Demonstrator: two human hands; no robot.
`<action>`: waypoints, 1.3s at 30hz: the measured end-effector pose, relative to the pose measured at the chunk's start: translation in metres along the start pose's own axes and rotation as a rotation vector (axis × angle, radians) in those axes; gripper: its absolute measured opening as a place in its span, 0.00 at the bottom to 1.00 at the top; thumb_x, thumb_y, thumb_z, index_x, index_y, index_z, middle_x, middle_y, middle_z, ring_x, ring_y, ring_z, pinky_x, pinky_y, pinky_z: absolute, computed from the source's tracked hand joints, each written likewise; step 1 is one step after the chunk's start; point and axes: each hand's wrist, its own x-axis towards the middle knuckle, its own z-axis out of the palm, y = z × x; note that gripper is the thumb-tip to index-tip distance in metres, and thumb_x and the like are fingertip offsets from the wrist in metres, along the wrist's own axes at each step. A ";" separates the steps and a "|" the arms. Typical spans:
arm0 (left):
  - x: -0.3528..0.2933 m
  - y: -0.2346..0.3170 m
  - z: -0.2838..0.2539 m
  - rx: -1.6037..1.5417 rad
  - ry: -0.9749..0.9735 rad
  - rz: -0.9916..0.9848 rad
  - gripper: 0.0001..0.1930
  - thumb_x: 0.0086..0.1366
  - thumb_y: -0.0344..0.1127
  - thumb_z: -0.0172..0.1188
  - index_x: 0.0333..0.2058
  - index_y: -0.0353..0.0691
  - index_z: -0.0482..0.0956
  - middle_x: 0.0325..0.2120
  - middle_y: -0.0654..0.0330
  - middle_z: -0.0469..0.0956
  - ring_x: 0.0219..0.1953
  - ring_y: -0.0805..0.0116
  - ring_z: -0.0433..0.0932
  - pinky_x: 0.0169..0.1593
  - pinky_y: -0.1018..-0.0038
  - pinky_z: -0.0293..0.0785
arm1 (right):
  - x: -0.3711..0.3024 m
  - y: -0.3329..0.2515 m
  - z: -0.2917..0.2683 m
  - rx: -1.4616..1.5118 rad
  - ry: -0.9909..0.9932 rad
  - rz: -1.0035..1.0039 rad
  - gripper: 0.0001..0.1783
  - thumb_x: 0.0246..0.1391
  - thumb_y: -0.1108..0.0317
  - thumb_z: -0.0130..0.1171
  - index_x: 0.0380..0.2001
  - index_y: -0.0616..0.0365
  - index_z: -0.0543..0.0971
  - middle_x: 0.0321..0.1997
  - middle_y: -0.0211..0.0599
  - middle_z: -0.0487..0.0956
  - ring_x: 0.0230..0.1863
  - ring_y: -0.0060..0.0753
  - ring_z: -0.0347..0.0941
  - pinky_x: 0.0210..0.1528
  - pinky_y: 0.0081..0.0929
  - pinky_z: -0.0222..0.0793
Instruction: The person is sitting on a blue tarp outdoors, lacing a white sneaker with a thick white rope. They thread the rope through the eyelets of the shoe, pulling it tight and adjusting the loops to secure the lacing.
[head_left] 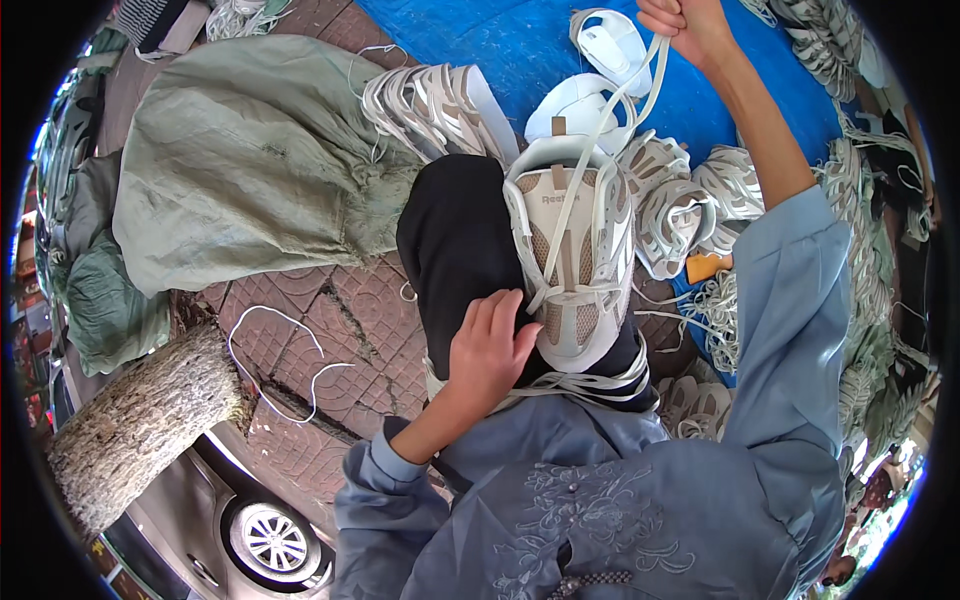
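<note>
A beige and white sneaker (566,225) lies on my black-trousered leg, its toe toward me. A shoelace (572,200) runs from its lowest eyelets up to my right hand (683,25), raised at the far right and closed on the lace. My left hand (488,350) rests beside the toe, over the black trouser leg (455,235). Its fingers are extended and its thumb is apart, touching the sneaker's side. Several pale laces (590,383) lie across my lap below the toe.
Several stacked shoe uppers (425,110) stand left of the sneaker; more uppers (675,215) lie to its right. White insole-like pieces (610,50) rest on a blue tarp (480,35). A grey-green sack (250,170), a tree trunk (150,420) and a parked car (190,510) are at left.
</note>
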 end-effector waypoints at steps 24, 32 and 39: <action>0.006 -0.010 0.020 -2.025 0.056 -0.668 0.17 0.57 0.28 0.53 0.45 0.31 0.65 0.31 0.59 0.75 0.44 0.65 0.72 0.51 0.71 0.66 | -0.054 0.008 0.034 0.084 -0.011 0.086 0.13 0.53 0.67 0.48 0.23 0.67 0.73 0.07 0.23 0.58 0.06 0.15 0.47 0.09 0.16 0.42; 0.007 -0.003 0.023 -2.025 0.158 -0.683 0.15 0.56 0.20 0.47 0.44 0.31 0.65 0.35 0.54 0.75 0.46 0.60 0.72 0.54 0.69 0.64 | -0.047 -0.018 0.040 0.139 -0.133 -0.024 0.13 0.55 0.66 0.45 0.25 0.66 0.71 0.08 0.21 0.57 0.07 0.14 0.46 0.09 0.14 0.42; 0.006 0.001 -0.030 -0.304 0.162 -0.360 0.11 0.56 0.23 0.49 0.39 0.32 0.70 0.31 0.53 0.74 0.36 0.58 0.75 0.40 0.73 0.71 | -0.043 -0.029 0.039 0.181 -0.156 -0.031 0.14 0.56 0.65 0.45 0.25 0.65 0.72 0.08 0.22 0.56 0.07 0.14 0.45 0.09 0.14 0.41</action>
